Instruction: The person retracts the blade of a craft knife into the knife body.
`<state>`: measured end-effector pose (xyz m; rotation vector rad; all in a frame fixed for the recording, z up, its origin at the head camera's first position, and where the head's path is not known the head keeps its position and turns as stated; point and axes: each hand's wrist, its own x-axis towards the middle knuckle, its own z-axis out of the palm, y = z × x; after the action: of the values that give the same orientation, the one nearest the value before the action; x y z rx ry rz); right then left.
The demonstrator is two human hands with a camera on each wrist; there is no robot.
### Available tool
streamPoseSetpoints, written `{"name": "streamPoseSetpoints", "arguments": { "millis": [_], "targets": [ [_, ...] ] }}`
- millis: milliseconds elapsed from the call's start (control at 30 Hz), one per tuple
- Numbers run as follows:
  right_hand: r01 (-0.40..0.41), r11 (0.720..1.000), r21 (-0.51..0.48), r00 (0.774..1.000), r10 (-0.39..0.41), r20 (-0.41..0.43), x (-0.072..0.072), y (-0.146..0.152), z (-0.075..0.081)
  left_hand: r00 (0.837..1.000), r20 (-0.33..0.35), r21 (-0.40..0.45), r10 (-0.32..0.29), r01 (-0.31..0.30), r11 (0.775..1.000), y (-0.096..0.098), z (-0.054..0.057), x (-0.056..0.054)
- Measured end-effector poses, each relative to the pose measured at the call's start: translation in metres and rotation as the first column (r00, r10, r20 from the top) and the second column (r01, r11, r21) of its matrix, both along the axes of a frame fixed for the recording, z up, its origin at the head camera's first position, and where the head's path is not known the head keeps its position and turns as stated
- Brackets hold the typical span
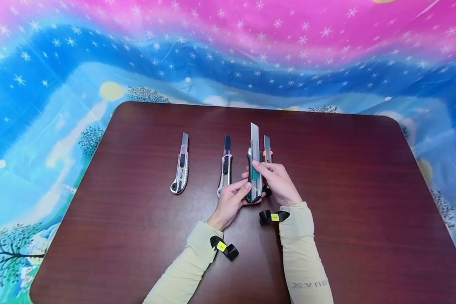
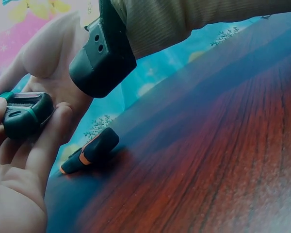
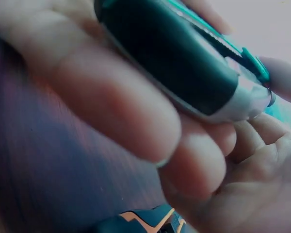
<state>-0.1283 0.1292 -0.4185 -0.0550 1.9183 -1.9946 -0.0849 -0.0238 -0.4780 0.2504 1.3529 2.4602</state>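
Star-printed pink-and-blue cloth (image 1: pixel 251 50) is spreading behind a dark red-brown wooden table (image 1: pixel 368 194). Over it, a person's left hand (image 1: pixel 229 202) and right hand (image 1: pixel 283 181) are grasping a long green-and-black utility knife (image 1: pixel 255 147) with a silver blade — left fingers and thumb holding its lower end, right thumb resting at its green slider (image 1: pixel 255 174). An orange-and-black cutter (image 1: pixel 267 154) is lying just to its right, partly hidden — two silver-and-black cutters (image 1: pixel 181 164) are lying to its left.
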Motion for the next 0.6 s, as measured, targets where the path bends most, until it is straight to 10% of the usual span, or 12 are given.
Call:
{"name": "streamPoseSetpoints", "arguments": {
  "millis": [600],
  "targets": [
    [0.044,0.994,-0.096,0.999,-0.043,0.009,-0.0003,-0.0007,-0.0008,0.997,0.028,0.066,-0.078,0.076,0.995,-0.0006,-0.0002,-0.0017]
  ]
}}
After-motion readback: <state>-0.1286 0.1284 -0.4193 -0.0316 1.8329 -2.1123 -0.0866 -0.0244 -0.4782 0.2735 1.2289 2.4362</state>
